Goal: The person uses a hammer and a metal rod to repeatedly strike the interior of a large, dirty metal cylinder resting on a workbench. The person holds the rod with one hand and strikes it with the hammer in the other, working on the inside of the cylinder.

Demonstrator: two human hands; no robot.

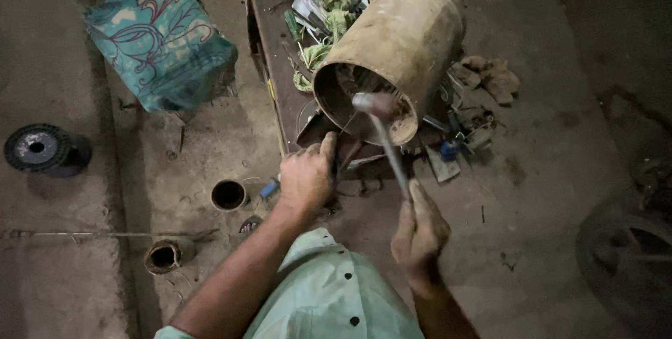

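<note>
Hammer [383, 136] in right hand [418, 237], head at cylinder [395, 45] mouth.

I see a dusty concrete floor [546, 171]; left of my fingers [323, 149] lie two short pipe pieces [228, 194], a wire spool [43, 149] and a teal cushion [159, 44].

Rusty matt metal cylinder [399, 45]; metal hammer [383, 136]; patterned cloth bundle [161, 41].
</note>
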